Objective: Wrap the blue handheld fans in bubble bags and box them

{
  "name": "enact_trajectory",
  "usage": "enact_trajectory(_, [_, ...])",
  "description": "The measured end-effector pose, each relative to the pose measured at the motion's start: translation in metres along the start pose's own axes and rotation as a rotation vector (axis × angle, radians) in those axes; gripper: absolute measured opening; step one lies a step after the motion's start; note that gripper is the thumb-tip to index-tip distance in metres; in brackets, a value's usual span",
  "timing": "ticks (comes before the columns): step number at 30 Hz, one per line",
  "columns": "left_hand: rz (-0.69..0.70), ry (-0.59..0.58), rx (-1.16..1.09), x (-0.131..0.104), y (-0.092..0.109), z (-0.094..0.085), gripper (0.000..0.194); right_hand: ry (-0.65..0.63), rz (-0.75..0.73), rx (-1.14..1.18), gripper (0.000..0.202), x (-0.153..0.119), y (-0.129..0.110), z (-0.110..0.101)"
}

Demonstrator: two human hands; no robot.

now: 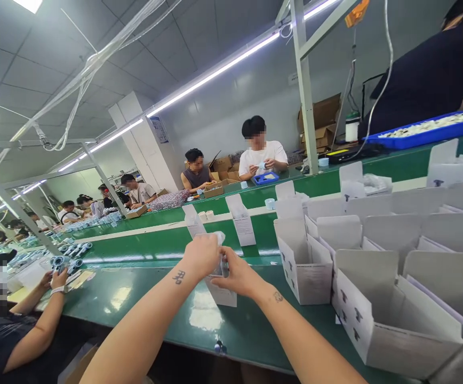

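Note:
Both my hands meet over a white carton on the green bench, near the middle of the view. My left hand [202, 255] is closed round the top of a clear plastic bag [220, 236]. Beside it, my right hand [236, 271] has its thumb and fingers bent against the same bag, just above the carton. What is inside the bag is mostly hidden by my fingers. The white carton [224, 296] stands below my hands, its upper part covered by them.
Open white boxes [407, 320] crowd the right side. Two upright cartons [242, 226] stand beyond my hands. A co-worker at the left handles light-blue parts [60, 262]. Other people sit across the green line, and a blue tray [427, 130] lies far right.

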State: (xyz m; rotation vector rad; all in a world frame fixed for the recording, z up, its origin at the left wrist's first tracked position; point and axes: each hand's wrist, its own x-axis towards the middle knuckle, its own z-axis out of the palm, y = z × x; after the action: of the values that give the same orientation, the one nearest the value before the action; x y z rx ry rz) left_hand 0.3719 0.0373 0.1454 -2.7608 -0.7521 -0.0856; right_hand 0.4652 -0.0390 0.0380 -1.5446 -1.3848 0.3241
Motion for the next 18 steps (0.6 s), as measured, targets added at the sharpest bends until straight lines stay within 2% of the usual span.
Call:
enact_trajectory(4, [0.112, -0.08, 0.003, -0.01, -0.01, 0.008, 0.038, 0.009, 0.028, 0.038, 0.059, -0.004, 0.003, 0.0])
enact_trajectory(7, [0.177, 0.073, -0.06, -0.033, -0.016, 0.025, 0.042, 0.005, 0.081, 0.099, 0.064, -0.007, 0.011, -0.001])
enact_trajectory(10, [0.198, 0.164, -0.093, -0.054, -0.013, 0.063, 0.043, -0.049, 0.068, 0.163, 0.065, -0.009, 0.013, -0.001])
enact_trajectory(12, [0.131, 0.227, -0.108, -0.06, -0.008, 0.091, 0.03, -0.096, 0.051, 0.182, 0.065, -0.01, 0.01, 0.001])
enact_trajectory(14, [0.114, 0.338, -0.133, -0.059, -0.004, 0.11, 0.012, -0.134, 0.042, 0.172, 0.066, -0.011, 0.005, 0.001])
enact_trajectory(16, [0.17, 0.421, -0.177, -0.055, -0.006, 0.116, 0.012, -0.138, 0.043, 0.153, 0.068, -0.016, 0.001, -0.002])
enact_trajectory(18, [0.179, 0.46, -0.239, -0.052, -0.02, 0.111, 0.015, -0.111, 0.091, 0.138, 0.072, -0.027, 0.004, -0.008])
